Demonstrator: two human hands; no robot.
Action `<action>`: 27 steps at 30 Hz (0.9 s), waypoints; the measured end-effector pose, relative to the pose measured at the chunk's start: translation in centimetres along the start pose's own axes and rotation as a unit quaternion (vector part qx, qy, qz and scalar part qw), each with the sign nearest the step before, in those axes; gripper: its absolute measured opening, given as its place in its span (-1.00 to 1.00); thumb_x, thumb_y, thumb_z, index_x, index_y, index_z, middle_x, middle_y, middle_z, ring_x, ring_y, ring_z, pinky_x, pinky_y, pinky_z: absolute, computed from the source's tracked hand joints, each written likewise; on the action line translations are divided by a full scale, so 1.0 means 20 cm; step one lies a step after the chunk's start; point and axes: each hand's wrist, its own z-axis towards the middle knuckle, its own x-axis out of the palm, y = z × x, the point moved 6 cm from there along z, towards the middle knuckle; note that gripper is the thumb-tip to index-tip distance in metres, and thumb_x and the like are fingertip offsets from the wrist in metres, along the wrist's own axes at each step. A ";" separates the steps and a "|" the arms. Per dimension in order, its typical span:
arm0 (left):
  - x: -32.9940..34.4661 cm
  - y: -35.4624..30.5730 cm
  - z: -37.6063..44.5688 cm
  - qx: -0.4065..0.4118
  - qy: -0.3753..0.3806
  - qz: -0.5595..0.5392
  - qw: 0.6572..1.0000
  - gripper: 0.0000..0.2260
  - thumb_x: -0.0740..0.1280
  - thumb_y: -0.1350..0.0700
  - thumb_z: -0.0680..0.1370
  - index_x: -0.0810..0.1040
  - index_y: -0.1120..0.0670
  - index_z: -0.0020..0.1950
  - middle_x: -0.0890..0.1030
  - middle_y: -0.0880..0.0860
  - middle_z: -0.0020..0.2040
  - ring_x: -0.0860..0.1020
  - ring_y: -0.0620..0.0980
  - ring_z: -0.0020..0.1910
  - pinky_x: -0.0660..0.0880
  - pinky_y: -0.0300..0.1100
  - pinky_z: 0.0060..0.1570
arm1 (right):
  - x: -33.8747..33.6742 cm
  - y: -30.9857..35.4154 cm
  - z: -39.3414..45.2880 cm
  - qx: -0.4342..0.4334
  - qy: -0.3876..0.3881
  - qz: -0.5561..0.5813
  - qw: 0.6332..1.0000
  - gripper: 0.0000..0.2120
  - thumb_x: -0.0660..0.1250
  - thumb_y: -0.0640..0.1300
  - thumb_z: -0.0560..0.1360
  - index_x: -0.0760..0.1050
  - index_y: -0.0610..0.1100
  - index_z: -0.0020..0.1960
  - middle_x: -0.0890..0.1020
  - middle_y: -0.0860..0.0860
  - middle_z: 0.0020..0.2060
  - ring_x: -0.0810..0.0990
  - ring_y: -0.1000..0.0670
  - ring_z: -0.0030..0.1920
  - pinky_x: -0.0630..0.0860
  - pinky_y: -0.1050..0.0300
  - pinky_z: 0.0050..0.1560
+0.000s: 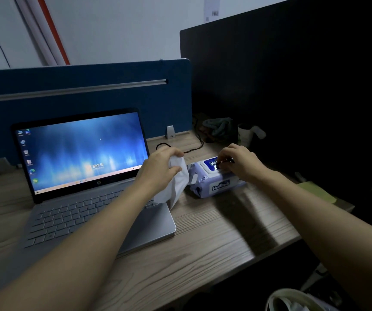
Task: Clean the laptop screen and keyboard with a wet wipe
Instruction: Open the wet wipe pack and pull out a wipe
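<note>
Two hands: left hand (161,169) grips wipe (178,185) beside laptop (86,176).

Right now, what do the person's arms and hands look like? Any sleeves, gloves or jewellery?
Both forearms are bare right up to the bottom edge of the picture, so no sleeves show. The left hand and right hand wear no gloves, and no watch or bracelet shows at either wrist. The light is dim, so I cannot rule out a thin ring.
</note>
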 end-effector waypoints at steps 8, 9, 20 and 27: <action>0.03 0.05 -0.05 -0.011 -0.012 -0.010 1.000 -0.71 0.43 0.12 0.48 0.54 -0.10 0.16 0.54 -0.16 0.15 0.51 -0.11 0.11 0.46 -0.17 0.08 | 0.04 -0.01 0.00 0.001 0.002 -0.055 0.998 -0.86 0.35 0.06 0.52 0.51 0.11 0.06 0.47 0.05 0.20 0.42 -0.08 0.19 0.35 -0.01 0.01; 0.03 0.05 -0.06 -0.012 -0.011 -0.013 1.000 -0.71 0.43 0.13 0.48 0.55 -0.10 0.17 0.53 -0.16 0.15 0.51 -0.11 0.11 0.46 -0.18 0.08 | 0.04 -0.01 0.01 0.001 0.004 -0.061 0.998 -0.86 0.35 0.08 0.52 0.50 0.10 0.06 0.46 0.05 0.20 0.42 -0.07 0.19 0.33 0.00 -0.02; -0.12 -0.02 -0.11 -0.003 -0.032 -0.017 0.999 -0.72 0.42 0.14 0.46 0.55 -0.08 0.14 0.55 -0.14 0.15 0.51 -0.08 0.12 0.45 -0.13 0.12 | 0.00 0.09 -0.02 0.057 -0.016 -0.024 0.998 -0.88 0.32 -0.04 0.54 0.59 0.03 0.05 0.54 -0.02 0.09 0.53 -0.12 0.10 0.49 -0.07 0.04; -0.33 0.02 -0.17 -0.021 -0.070 -0.048 0.996 -0.72 0.42 0.16 0.47 0.55 -0.07 0.14 0.56 -0.11 0.16 0.50 -0.08 0.15 0.46 -0.08 0.15 | 0.03 0.57 -0.04 -0.054 -0.035 0.176 0.982 -0.86 0.31 -0.15 0.55 0.62 -0.14 0.04 0.68 -0.02 -0.05 0.60 0.01 -0.04 0.54 -0.01 0.04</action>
